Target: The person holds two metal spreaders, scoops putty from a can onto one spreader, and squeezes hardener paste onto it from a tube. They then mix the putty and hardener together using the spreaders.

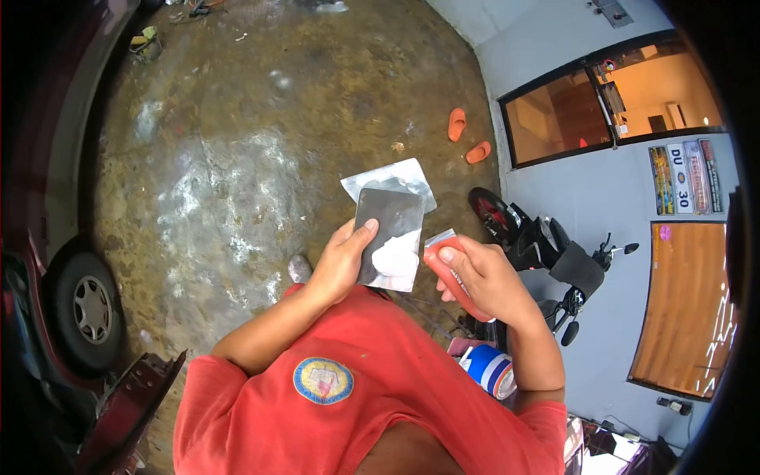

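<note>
left grip [339, 260] clasps a dark plate [388, 212] bearing white paste [397, 257]; right grip [484, 277] holds a red tube [457, 283], contents hidden.

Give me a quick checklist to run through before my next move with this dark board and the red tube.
1. Left hand has the dark board: ok, thumb on top, gripping its left edge.
2. White paste on the board: ok, a patch lies on the end nearer your body.
3. Right hand has the red tube: ok, fingers wrapped around it.
4. Tube clear of the board: ok, a gap shows between them.
5. Tube's tip open: cannot tell, too small to judge.
6. Silvery sheet secured: cannot tell, the board covers part of it.
</note>
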Demonstrator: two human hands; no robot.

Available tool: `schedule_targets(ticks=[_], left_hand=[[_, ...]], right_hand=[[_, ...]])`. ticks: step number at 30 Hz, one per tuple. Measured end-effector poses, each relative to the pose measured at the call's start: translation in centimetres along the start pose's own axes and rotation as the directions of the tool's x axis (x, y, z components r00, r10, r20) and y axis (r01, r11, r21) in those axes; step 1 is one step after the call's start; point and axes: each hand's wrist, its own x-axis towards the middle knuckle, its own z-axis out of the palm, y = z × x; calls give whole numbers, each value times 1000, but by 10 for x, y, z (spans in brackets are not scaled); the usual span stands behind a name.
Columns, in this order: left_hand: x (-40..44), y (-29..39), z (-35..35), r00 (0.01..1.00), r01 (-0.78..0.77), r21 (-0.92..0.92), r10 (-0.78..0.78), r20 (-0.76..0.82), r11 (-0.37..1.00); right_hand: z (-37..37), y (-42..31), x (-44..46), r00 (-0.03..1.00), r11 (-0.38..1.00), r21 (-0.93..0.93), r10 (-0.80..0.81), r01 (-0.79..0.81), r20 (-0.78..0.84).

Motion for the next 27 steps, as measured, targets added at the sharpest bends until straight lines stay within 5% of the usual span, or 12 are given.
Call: schedule_targets(ticks=[10,27], left_hand=[[24,-6,23,998,-33,-194,22,-58,980],[18,-9,29,998,-55,-170,52,-22,984]], right_hand=[[-17,-16,2,983,889,-424,-182,172,18],[-16,-9,3,945,703,-664,-326,255,17]])
